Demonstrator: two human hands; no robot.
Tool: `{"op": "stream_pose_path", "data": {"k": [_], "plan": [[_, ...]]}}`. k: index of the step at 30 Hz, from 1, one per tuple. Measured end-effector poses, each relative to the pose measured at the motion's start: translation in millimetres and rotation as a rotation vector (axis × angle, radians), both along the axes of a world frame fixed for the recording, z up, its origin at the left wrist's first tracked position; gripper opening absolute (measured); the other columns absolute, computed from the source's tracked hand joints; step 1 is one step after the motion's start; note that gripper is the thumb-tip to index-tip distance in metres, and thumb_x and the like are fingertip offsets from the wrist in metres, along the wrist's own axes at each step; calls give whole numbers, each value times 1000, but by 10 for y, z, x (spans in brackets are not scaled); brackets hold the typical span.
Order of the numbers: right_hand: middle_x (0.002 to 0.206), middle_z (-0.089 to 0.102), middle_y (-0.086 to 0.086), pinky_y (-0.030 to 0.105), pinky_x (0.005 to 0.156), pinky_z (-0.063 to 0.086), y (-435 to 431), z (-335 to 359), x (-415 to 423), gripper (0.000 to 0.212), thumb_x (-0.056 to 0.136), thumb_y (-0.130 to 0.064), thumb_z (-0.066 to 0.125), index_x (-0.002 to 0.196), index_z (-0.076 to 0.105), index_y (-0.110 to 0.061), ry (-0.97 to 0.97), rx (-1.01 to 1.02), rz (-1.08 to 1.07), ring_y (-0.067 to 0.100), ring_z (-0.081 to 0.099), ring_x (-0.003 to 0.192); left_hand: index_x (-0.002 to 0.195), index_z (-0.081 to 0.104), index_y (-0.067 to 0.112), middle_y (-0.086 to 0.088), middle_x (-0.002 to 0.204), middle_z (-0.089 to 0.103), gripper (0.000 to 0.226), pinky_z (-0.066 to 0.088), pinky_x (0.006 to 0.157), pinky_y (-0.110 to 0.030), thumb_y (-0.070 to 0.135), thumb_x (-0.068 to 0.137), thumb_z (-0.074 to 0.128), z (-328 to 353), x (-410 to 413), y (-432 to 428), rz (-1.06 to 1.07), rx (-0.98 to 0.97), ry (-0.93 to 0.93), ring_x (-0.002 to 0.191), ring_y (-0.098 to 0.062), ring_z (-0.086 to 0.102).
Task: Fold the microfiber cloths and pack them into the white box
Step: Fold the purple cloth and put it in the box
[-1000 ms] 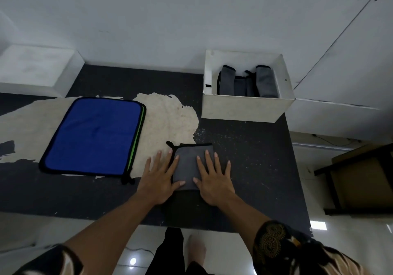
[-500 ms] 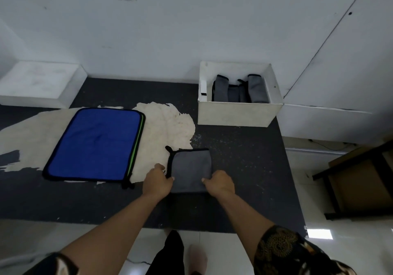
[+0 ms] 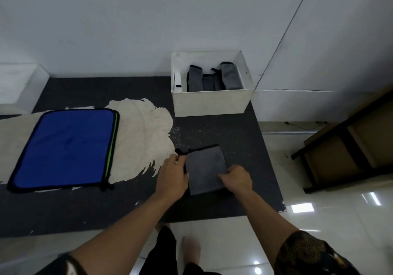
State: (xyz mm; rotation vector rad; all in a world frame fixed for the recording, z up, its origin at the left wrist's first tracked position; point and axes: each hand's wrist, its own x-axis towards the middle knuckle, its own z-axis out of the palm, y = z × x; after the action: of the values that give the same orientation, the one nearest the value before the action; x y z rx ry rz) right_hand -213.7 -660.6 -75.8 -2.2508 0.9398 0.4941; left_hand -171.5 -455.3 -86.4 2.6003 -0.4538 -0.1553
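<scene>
The main risk from here is the fold coming undone. The grey cloth (image 3: 205,168) lies as a small folded rectangle on the dark desk (image 3: 234,130), near its front edge and just right of the pale worn patch (image 3: 144,130). It is held only at its two side edges, so on a lift the loose layers could sag open in the middle or slide over each other. The black loop at its far left corner could also snag on the rim of the white box (image 3: 210,104), which stands at the far edge of the desk, well apart from the cloth. The packed cloths (image 3: 212,81) stand upright in the middle and right of the box, with free room on its left side. A cloth pushed in flat or crooked might tip them or bunch up. The left hand (image 3: 173,172) is curled over the cloth's left edge, fingertips pinching close to the loop. The right hand (image 3: 237,177) is curled on the near right edge, its thumb on top of the fabric. Both forearms reach in from the near side, wrists low. A blue cloth (image 3: 66,147) lies flat at the left, not yet folded.
</scene>
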Motion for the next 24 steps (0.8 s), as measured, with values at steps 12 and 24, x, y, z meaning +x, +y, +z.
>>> {"op": "stream_pose_path", "data": {"k": [12,24], "plan": [[110,66,9,27,71,43,124,26,137,39,86,-31,70,115,55,-11,-85,-61,-9,24,63,99,150,28,18,-17,136,28,78,42,97,-39,27,81,65,35,89,-322,-429,427,16,117,-33,39],[102,58,5,34,76,51,386,110,53,21,90,-15,60,111,59,-13,-490,-209,262,19,56,90,141,44,7,-10,137,53,111,47,102,-45,75,58,70,408,507,-867,449,-505,1026,119,-29,55]]}}
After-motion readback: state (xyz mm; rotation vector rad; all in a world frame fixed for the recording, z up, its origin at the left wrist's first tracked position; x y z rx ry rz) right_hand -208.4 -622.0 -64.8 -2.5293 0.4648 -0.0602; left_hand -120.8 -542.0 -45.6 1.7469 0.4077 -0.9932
